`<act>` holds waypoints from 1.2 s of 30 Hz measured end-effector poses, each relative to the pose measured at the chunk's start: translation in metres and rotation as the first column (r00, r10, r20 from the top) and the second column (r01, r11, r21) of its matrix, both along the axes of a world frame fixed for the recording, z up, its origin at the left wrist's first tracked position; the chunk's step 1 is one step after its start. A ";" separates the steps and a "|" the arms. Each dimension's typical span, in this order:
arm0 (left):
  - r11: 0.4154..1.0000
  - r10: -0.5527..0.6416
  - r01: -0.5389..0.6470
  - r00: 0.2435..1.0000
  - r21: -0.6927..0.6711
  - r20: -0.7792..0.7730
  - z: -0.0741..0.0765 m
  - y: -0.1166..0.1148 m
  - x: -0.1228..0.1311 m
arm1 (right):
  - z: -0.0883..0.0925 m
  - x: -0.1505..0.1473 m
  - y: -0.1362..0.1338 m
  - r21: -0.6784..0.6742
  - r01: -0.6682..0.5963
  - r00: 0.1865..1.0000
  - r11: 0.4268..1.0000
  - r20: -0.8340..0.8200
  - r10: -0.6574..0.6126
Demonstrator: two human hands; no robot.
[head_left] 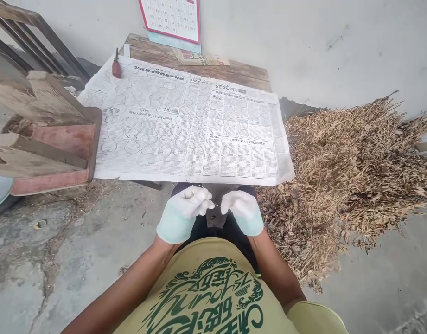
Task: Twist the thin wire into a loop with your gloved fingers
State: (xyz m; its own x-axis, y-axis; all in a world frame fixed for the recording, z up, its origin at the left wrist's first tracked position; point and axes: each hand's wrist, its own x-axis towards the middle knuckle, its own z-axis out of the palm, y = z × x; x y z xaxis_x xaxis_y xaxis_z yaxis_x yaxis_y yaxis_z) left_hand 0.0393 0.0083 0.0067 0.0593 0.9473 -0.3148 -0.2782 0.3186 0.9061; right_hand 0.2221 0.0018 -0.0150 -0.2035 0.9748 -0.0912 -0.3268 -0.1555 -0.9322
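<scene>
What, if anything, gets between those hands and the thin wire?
Only gloves: the left hand and right hand both wear them. The thin wire spans the gap between the hands, and nothing else visible stands in the way.

Bright, even daylight, faint soft shadows, wide-angle stretching toward edges

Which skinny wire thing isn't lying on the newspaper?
The thin wire spanning the gap between the gloved left hand and gloved right hand. It's up in the fingers, while the other ones lie spread across the newspaper.
</scene>
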 end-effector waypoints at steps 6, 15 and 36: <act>0.995 0.086 -0.065 0.941 0.075 -0.326 0.007 -0.010 -0.001 | 0.025 -0.014 -0.004 -0.091 0.216 0.948 0.972 0.256 -0.187; 0.992 -0.063 0.111 0.839 0.056 -0.540 0.009 -0.019 0.005 | 0.010 -0.022 -0.003 -0.172 0.268 0.888 0.948 0.426 -0.174; 0.988 -0.026 0.019 0.999 -0.152 -0.044 -0.031 -0.015 0.003 | 0.003 -0.012 0.004 -0.225 0.323 0.896 0.919 0.387 -0.220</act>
